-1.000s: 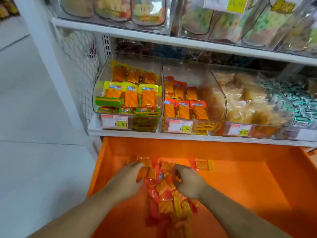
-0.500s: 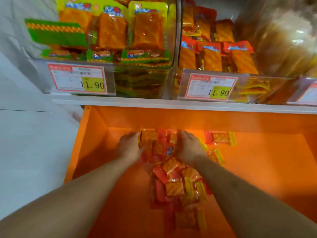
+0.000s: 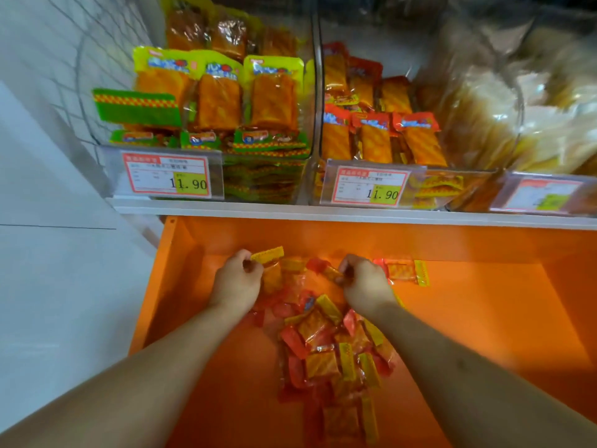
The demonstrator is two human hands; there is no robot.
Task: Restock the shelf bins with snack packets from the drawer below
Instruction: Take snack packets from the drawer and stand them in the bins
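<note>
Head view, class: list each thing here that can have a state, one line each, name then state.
Orange drawer: pulled open, packets heaped inside.
Left hand: pinching a yellow-edged packet.
Right hand: pinching a red packet.
Green-packet bin: nearly full.
Red-packet bin: partly filled.

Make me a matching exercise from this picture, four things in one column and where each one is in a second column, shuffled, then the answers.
Things
1. green-edged snack packets
2. red-topped snack packets
3. single red and yellow packet lying apart
4. yellow-edged packet

Places
A. pinched in the left hand
B. left clear shelf bin
C. orange drawer floor, right of the right hand
D. middle clear shelf bin

Pairs: 1-B, 2-D, 3-C, 4-A
</note>
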